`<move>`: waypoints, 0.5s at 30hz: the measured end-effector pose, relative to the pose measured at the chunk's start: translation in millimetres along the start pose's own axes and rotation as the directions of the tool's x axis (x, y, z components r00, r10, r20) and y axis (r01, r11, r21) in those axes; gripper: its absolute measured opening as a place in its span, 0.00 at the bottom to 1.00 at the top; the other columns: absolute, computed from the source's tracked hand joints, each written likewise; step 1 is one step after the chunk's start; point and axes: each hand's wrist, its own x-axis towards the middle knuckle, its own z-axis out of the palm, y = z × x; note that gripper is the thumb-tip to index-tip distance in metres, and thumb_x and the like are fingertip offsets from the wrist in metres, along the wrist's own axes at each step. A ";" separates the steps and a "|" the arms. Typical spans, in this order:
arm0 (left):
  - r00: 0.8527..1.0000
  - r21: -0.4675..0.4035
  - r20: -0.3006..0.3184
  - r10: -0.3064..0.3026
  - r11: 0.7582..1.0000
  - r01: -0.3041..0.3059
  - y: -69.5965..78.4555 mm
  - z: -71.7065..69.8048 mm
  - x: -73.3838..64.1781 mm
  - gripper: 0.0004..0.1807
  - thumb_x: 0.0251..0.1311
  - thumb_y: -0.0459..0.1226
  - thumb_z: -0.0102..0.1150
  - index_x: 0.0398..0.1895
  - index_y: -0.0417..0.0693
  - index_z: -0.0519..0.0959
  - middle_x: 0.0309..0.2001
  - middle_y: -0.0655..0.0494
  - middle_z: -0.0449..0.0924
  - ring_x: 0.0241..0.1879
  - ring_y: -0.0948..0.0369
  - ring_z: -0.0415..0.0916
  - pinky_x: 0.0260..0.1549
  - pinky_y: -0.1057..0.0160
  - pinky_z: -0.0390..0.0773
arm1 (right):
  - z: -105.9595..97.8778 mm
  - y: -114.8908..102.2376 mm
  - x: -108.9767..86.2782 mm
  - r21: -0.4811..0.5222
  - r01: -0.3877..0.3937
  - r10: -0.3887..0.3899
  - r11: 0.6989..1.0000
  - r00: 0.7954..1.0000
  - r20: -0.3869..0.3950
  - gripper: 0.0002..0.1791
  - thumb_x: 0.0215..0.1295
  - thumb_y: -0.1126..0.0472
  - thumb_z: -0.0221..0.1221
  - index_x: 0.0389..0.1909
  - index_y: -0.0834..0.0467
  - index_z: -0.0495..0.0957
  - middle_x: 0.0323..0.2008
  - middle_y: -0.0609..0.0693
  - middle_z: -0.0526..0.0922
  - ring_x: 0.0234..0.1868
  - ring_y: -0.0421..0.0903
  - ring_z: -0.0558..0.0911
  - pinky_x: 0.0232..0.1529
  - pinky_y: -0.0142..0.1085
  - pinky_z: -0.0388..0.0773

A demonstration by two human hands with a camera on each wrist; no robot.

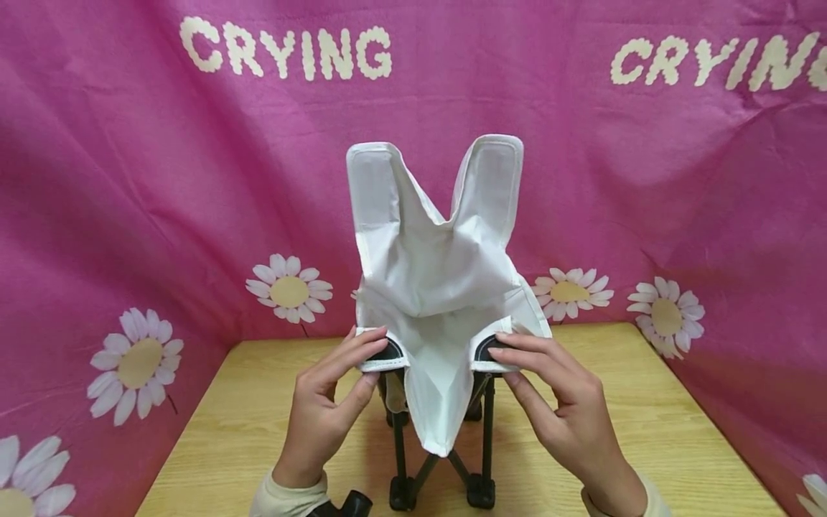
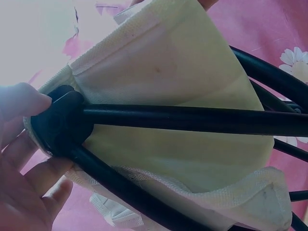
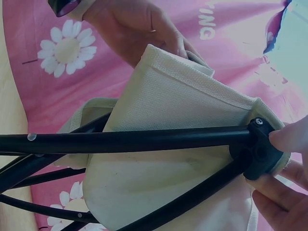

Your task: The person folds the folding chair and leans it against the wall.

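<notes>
A small folding chair with a white cloth seat and black tubular legs stands mid-scene on a pale wood-grain worktop, before a pink daisy-print backdrop. The left hand has its grip closed on the seat's near left corner, pinching cloth and a black plastic joint between thumb and fingers; the right hand pinches the near right corner and its joint alike. Holding matching corners probably steadies the frame and spreads the loose cloth evenly. The chair is upright, legs down. Two tall rounded flaps rise at the far side; the cloth's long axis runs from them down to a drooping tip pointing nearward, between the hands.
</notes>
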 end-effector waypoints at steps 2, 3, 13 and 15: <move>1.000 -0.008 0.000 0.002 1.000 -0.002 -0.1 0.0 -0.4 0.23 0.53 0.16 0.58 0.53 0.36 0.80 0.56 0.43 0.78 0.60 0.50 0.73 0.66 0.52 0.59 | 0.5 0.0 -0.3 -0.006 -0.003 0.003 1.000 1.000 -0.002 0.12 0.59 0.75 0.61 0.44 0.64 0.83 0.46 0.61 0.82 0.59 0.53 0.77 0.63 0.40 0.68; 1.000 -0.012 0.000 0.003 1.000 -0.003 -0.1 0.0 -0.5 0.23 0.53 0.16 0.58 0.53 0.36 0.80 0.56 0.43 0.78 0.60 0.50 0.73 0.66 0.52 0.59 | 0.6 -0.2 -0.7 -0.009 -0.006 0.006 1.000 1.000 -0.003 0.13 0.58 0.75 0.61 0.44 0.64 0.83 0.46 0.60 0.82 0.59 0.53 0.77 0.63 0.40 0.68; 1.000 -0.023 -0.012 0.005 1.000 -0.006 -1.0 0.8 -2.6 0.23 0.53 0.17 0.58 0.53 0.36 0.80 0.55 0.43 0.79 0.59 0.50 0.74 0.66 0.52 0.60 | 1.8 8.6 -9.2 -0.003 -0.006 0.006 1.000 1.000 -0.013 0.13 0.59 0.74 0.61 0.45 0.64 0.83 0.47 0.60 0.82 0.58 0.55 0.76 0.63 0.36 0.68; 1.000 -0.022 -0.017 0.007 1.000 -0.008 -0.9 0.8 -2.7 0.23 0.53 0.17 0.58 0.53 0.36 0.80 0.55 0.43 0.79 0.59 0.51 0.74 0.66 0.52 0.60 | 2.1 13.2 -11.5 0.001 -0.001 0.001 1.000 1.000 -0.013 0.13 0.60 0.73 0.61 0.46 0.63 0.83 0.48 0.60 0.82 0.58 0.55 0.76 0.63 0.37 0.68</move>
